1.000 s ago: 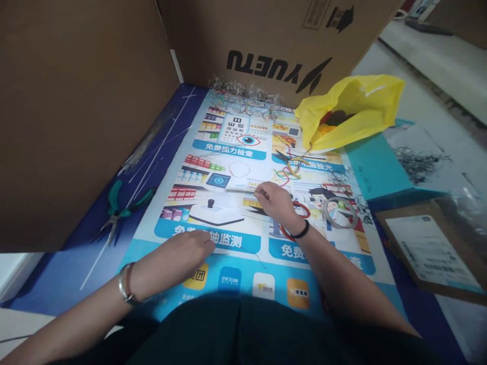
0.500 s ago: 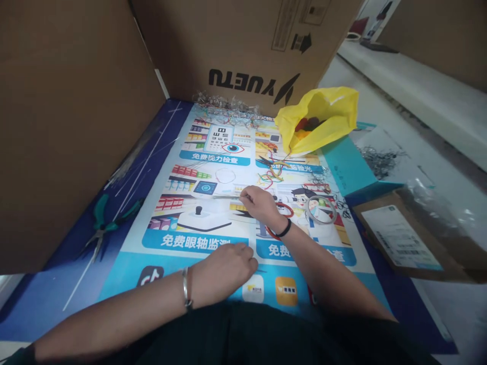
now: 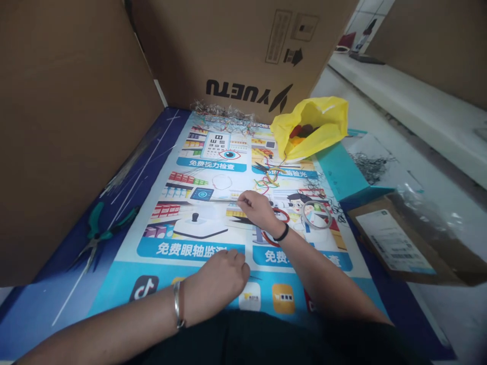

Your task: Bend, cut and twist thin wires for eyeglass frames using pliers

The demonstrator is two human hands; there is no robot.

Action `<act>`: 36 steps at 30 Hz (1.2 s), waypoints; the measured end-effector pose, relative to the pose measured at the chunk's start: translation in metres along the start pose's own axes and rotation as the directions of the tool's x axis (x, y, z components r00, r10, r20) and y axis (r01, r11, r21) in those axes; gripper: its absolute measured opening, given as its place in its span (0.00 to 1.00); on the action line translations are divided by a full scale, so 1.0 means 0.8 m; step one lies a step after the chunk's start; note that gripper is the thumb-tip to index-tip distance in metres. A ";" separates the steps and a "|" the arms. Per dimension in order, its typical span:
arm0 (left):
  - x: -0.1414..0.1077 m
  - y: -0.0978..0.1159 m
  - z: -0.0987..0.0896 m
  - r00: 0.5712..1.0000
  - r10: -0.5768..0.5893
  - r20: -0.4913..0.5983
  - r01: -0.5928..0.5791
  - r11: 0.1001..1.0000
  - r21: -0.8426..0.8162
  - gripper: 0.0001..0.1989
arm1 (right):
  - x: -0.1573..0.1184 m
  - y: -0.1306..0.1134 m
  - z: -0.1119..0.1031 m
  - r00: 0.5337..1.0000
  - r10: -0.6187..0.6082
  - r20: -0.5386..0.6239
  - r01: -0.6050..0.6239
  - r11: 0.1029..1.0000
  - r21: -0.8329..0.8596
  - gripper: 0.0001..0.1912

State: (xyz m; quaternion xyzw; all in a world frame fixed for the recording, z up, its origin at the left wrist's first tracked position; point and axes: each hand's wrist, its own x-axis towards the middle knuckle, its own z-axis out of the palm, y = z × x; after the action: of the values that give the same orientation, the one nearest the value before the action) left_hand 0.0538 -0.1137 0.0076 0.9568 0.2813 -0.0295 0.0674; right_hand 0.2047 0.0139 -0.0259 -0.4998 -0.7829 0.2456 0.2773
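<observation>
My right hand (image 3: 259, 209) is closed in a pinch over the middle of the printed mat (image 3: 205, 238). A thin, pale wire (image 3: 222, 199) runs leftward from its fingertips. Under this hand lie red-handled scissors (image 3: 281, 215), partly covered, with the dark blades pointing left. Nearer my body, my left hand (image 3: 219, 279) is curled closed, low over the mat. Beside its fingers a thin dark tip (image 3: 255, 277) shows; what the fingers hold is hidden. A loop of pale wire (image 3: 221, 182) lies farther off, and a ring-shaped coil (image 3: 316, 215) rests to the right.
Teal-handled pliers (image 3: 99, 233) lie at left near loose wires (image 3: 124, 172). A yellow bag (image 3: 327, 119) with coloured contents stands back right, near small yellow-handled scissors (image 3: 272, 175). Cardboard walls (image 3: 243, 50) rise behind and left. An open carton (image 3: 399, 243) and teal box (image 3: 342, 170) sit right.
The camera view has shifted slightly, so the scene sits a little lower and farther left. Both hands keep nearly the same pose, the right one still pinching the wire.
</observation>
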 end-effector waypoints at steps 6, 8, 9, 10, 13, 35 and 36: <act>0.016 -0.022 -0.005 0.998 -0.044 -0.044 0.045 0.999 0.029 0.06 | 0.009 0.005 -0.031 0.977 0.180 -0.111 -0.108 0.876 0.471 0.07; 0.024 -0.034 -0.006 0.993 -0.080 -0.084 0.083 0.996 0.028 0.06 | 0.012 0.007 -0.038 0.968 0.225 -0.113 -0.118 0.803 0.584 0.09; 0.028 -0.040 -0.007 0.989 -0.106 -0.101 0.109 0.994 0.023 0.06 | 0.012 0.008 -0.040 0.964 0.239 -0.113 -0.120 0.775 0.620 0.10; 0.032 -0.046 -0.007 0.983 -0.137 -0.118 0.140 0.990 0.017 0.06 | 0.013 0.008 -0.042 0.962 0.250 -0.112 -0.121 0.754 0.645 0.10; 0.038 -0.056 -0.009 0.963 -0.229 -0.142 0.231 0.973 0.001 0.05 | 0.012 0.007 -0.048 0.959 0.265 -0.104 -0.132 0.737 0.663 0.11; 0.089 0.019 0.004 0.998 -0.053 -0.018 0.051 0.994 -0.101 0.09 | -0.051 -0.024 -0.186 0.945 0.184 -0.272 -0.003 0.834 0.552 0.09; 0.101 0.030 0.004 1.000 -0.012 -0.012 0.010 0.995 -0.094 0.09 | -0.055 -0.026 -0.188 0.945 0.178 -0.275 0.001 0.838 0.545 0.09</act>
State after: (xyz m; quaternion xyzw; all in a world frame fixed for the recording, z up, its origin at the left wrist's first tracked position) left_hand 0.1349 -0.0910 -0.0007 0.9512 0.2880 -0.0104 0.1105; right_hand 0.3082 -0.0184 0.0886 -0.4706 -0.6036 0.3851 0.5157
